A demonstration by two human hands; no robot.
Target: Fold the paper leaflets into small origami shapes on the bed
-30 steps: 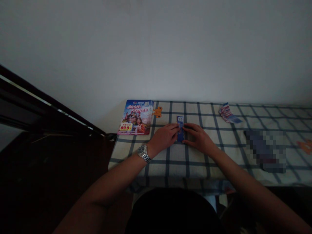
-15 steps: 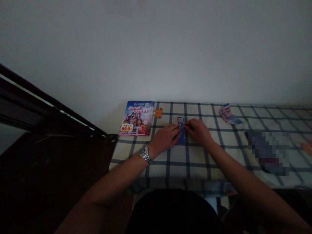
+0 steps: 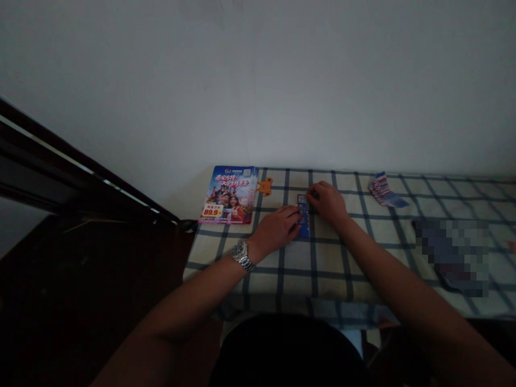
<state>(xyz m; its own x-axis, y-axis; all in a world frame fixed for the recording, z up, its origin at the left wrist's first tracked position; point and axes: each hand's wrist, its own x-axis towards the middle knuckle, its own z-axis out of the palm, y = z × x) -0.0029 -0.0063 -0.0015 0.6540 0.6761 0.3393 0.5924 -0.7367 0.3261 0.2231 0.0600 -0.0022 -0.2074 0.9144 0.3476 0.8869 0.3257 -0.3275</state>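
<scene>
The narrow blue folded paper strip (image 3: 303, 221) is seen lying flat on the blue-checked cloth-covered table (image 3: 322, 263). It is held down at its left edge by the flattened, closed-together fingers of the left hand (image 3: 278, 230) and at its far end by the curled right hand (image 3: 327, 201); whether it is pinched there cannot be told. It is judged light, thin, easily creased and apt to slide, best pinched at a long edge. Open cloth is found nearer and rightward, while a glossy colourful flyer stack (image 3: 229, 194) is set close on the left.

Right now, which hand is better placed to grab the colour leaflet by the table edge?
Left, likely. The left hand rests at the blue strip, nearer the colour leaflet; the right hand sits beyond the strip and would have to cross over.
</scene>
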